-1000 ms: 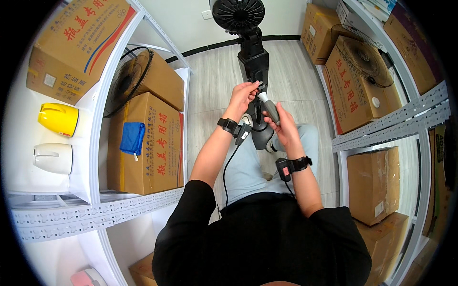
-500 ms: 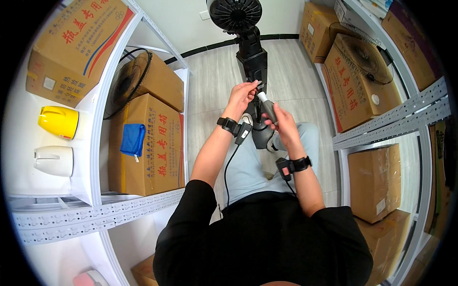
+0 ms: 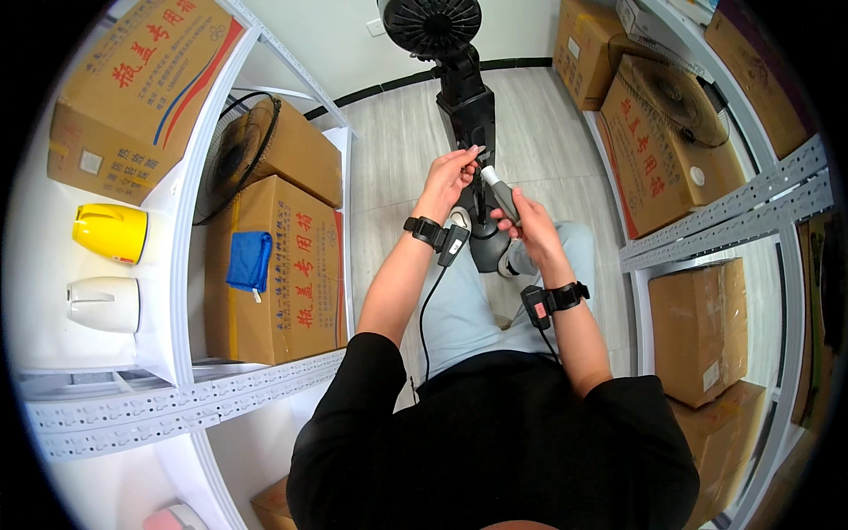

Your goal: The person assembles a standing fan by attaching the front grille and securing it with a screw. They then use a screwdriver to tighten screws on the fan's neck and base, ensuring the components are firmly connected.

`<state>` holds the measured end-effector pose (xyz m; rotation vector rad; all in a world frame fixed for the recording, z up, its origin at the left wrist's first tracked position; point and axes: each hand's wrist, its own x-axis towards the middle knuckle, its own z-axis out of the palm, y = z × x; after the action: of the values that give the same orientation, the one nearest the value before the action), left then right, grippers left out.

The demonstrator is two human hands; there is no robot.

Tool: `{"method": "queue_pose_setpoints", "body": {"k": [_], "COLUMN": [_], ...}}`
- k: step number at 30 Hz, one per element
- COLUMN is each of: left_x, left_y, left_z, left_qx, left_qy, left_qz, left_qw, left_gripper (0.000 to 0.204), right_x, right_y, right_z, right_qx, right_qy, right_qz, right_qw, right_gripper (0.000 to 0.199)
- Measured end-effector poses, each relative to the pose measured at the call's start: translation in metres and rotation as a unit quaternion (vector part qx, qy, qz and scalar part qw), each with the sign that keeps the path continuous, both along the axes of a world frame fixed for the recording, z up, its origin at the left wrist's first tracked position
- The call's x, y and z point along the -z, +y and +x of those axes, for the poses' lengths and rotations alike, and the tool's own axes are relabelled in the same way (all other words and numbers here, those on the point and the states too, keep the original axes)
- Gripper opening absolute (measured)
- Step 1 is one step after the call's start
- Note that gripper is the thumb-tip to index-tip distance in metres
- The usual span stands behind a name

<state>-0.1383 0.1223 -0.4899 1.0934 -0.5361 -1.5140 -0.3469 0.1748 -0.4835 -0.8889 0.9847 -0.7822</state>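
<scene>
In front of me stands a black fan stand, its column rising from a round foot between my legs to a bare, ribbed motor head. My left hand is at the front of the column with thumb and fingers pinched together; whatever lies between the fingertips is too small to make out. Just to its right, my right hand wraps round a grey-handled tool with a white end. That white end points up and left, close to the left fingertips. I cannot tell whether it touches the column.
Shelving flanks me on both sides. Cardboard boxes on the left bear a blue cloth and a wire fan grille. Yellow and white jug-shaped bodies stand nearby. Another fan grille rests against the right-hand boxes.
My right forearm has swung slightly to the right, and the tool has shifted a little right and down. My left hand keeps its pinch near the column.
</scene>
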Motion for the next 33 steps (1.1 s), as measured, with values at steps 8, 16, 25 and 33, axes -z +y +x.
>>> {"method": "queue_pose_setpoints", "body": {"k": [8, 16, 25, 33], "left_x": [-0.002, -0.01, 0.002, 0.002], "left_y": [-0.002, 0.005, 0.0, -0.004], "left_z": [0.005, -0.001, 0.0, 0.003], "left_qx": [0.013, 0.011, 0.01, -0.001], "left_qy": [0.035, 0.08, 0.083, 0.014], "left_qz": [-0.007, 0.008, 0.003, -0.014], "left_qw": [0.999, 0.997, 0.996, 1.0], "left_gripper": [0.013, 0.018, 0.022, 0.016], "right_x": [-0.009, -0.01, -0.005, -0.011], "right_y": [0.015, 0.025, 0.017, 0.025], "right_z": [0.024, 0.023, 0.017, 0.021], "right_qx": [0.133, 0.172, 0.09, 0.154], "right_qy": [0.132, 0.322, 0.099, 0.178], "right_qz": [-0.243, -0.523, -0.123, -0.351], "right_qw": [0.952, 0.77, 0.983, 0.906], "right_gripper": [0.033, 0.031, 0.031, 0.034]}}
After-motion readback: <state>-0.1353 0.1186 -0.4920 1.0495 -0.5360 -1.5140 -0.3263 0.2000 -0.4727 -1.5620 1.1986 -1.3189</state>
